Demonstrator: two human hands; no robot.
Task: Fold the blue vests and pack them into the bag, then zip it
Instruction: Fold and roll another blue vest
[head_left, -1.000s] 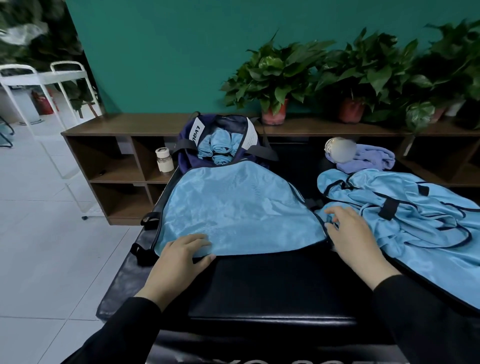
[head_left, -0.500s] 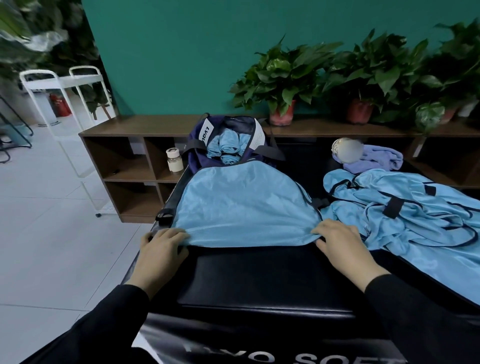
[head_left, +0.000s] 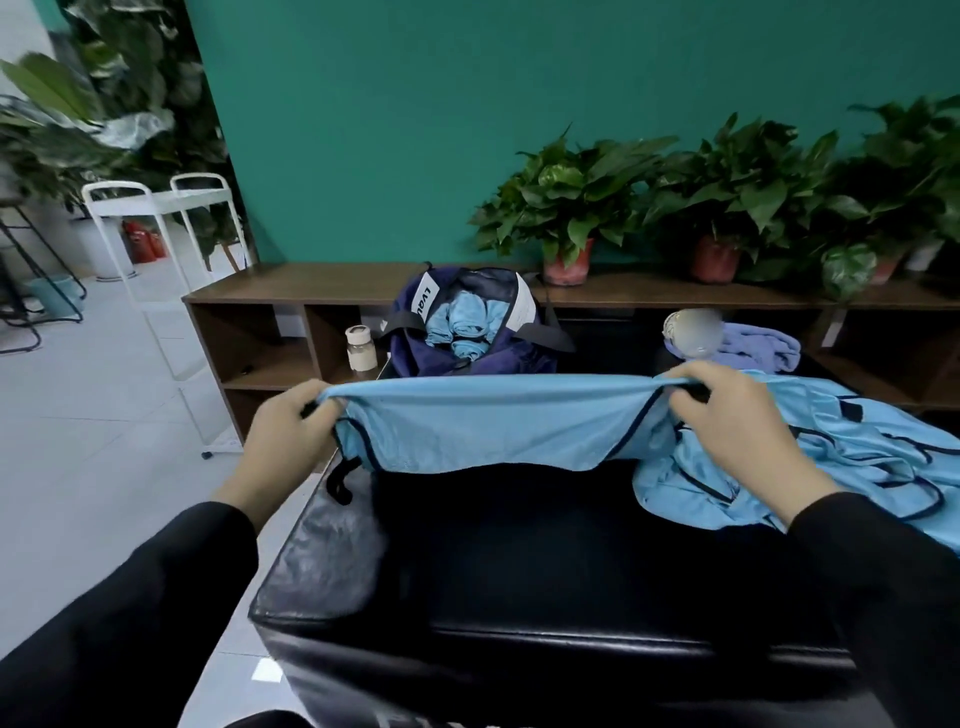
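1. Hanging between both hands, the blue vest (head_left: 488, 426) is stretched level above the black worktop (head_left: 519, 561), its long axis running left to right and its loose lower edge drooping toward the person.
2. The left hand (head_left: 283, 436) pinches one corner, fingers curled round the cloth; the right hand (head_left: 737, 421) grips the opposite corner the same way. Neither is nearer than the other, so the held edge looks set to travel evenly.
3. I would judge the fold goes forward, away from the body.
4. Straight ahead, beyond the held edge, stands the navy bag (head_left: 467, 358), open, with rolled blue vests (head_left: 465, 325) already inside.
5. To the right, a heap of unfolded vests (head_left: 831, 457) lies on the worktop, just beside the right hand.
6. Behind, a wooden shelf (head_left: 311, 283) carries potted plants (head_left: 571, 202).
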